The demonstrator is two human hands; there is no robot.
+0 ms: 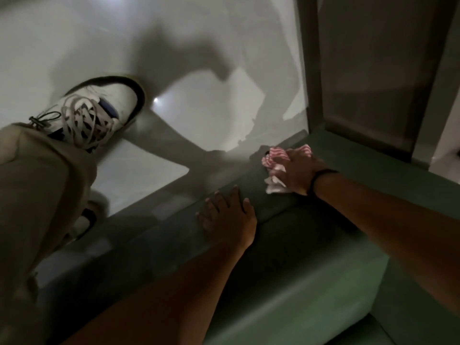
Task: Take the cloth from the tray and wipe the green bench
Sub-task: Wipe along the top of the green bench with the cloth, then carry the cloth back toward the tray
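A green bench [311, 257] is seen from above in dim light, running from the near right toward the far middle of the scene; its rounded front edge faces the pale floor [199, 58] on the left. The cloth [272, 159], striped red and white with a plain white part, is pressed onto the top of the bench near its far end, close to the front edge; it is bunched under the right hand [296, 171], whose fingers are curled over and around it, so the cloth is gripped against the green surface; parts of it stick out on the far side and the near left side of the hand. A dark band [321, 175] is worn on the right wrist. The left hand [227, 219] is laid flat on the rounded front edge of the bench, nearer than the cloth and just to its left; its fingers are spread and nothing is held in it; the two hands are near each other but apart. A white laced shoe [99, 113] is planted on the floor at the far left, with a beige trouser leg [37, 195] rising toward the near left. A grey panel [361, 70] stands at the far right, beyond the end of the bench; shadows are cast across the floor.
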